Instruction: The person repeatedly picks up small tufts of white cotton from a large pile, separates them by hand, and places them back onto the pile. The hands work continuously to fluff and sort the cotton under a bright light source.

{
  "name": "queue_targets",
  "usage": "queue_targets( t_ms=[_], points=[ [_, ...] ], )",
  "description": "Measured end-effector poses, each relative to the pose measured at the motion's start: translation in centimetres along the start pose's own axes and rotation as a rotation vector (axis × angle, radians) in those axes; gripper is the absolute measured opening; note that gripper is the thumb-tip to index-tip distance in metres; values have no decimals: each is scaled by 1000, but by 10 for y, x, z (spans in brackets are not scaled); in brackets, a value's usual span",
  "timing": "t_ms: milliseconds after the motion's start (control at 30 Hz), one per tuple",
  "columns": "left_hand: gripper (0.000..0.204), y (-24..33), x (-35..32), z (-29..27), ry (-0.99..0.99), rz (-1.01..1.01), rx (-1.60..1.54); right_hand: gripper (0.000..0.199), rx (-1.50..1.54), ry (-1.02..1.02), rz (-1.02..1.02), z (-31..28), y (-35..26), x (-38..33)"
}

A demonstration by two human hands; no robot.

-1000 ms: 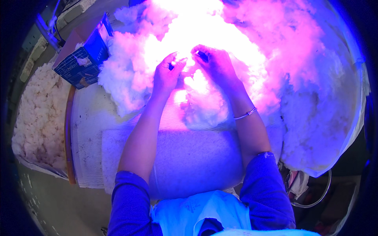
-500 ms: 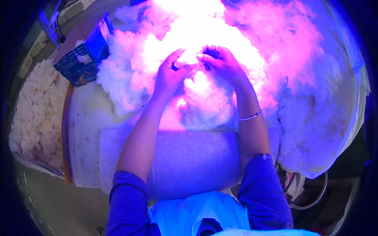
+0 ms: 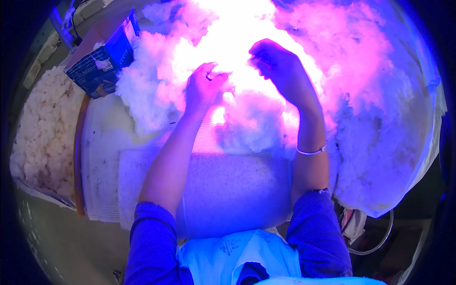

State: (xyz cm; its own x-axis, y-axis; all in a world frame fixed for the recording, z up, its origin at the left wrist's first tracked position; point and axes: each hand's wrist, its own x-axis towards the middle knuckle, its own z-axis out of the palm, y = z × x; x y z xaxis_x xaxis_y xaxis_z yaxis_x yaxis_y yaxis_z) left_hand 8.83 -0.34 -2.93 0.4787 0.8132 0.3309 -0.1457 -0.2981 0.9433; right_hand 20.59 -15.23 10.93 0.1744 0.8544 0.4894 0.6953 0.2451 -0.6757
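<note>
One broad heap of white fluffy fibre (image 3: 361,61) across far part of tabletop (image 3: 102,142), middle washed out by glare. Two hands at it, well apart: left hand (image 3: 204,90), thumb and forefinger near each other; right hand (image 3: 283,71), fingers curled. Cannot tell if either grips tuft. One bracelet (image 3: 312,152) on right wrist. One open blue box (image 3: 102,71) left of heap. One second fluff pile (image 3: 45,137) farther left, beyond one brown strip (image 3: 80,166).

Dark blue sleeves (image 3: 153,232) to about the elbow, light-blue apron (image 3: 209,259) with faint print (image 3: 229,246), thin pale bracelet (image 3: 311,153) on right forearm (image 3: 311,173).
</note>
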Motion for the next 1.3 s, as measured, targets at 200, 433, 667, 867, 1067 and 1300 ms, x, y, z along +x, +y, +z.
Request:
queue_targets(
  t_ms=[200,433,667,867,1067,1300],
  points=[
    [35,27,-7,0,21,138,112,18,-372,-6,-104,46,25,4],
    [32,31,-6,2,28,74,12,20,-200,108,74,27,21,5],
    [33,28,-7,0,46,221,146,16,-326,43,-129,43,18,4],
    [33,17,-4,0,27,79,43,13,-57,119,-53,38,26,7],
    [32,15,-3,2,-31,105,-53,10,390,276,5,1,29,13],
    [32,26,-9,10,-134,257,90,9,499,-6,87,24,38,13]
  ],
)
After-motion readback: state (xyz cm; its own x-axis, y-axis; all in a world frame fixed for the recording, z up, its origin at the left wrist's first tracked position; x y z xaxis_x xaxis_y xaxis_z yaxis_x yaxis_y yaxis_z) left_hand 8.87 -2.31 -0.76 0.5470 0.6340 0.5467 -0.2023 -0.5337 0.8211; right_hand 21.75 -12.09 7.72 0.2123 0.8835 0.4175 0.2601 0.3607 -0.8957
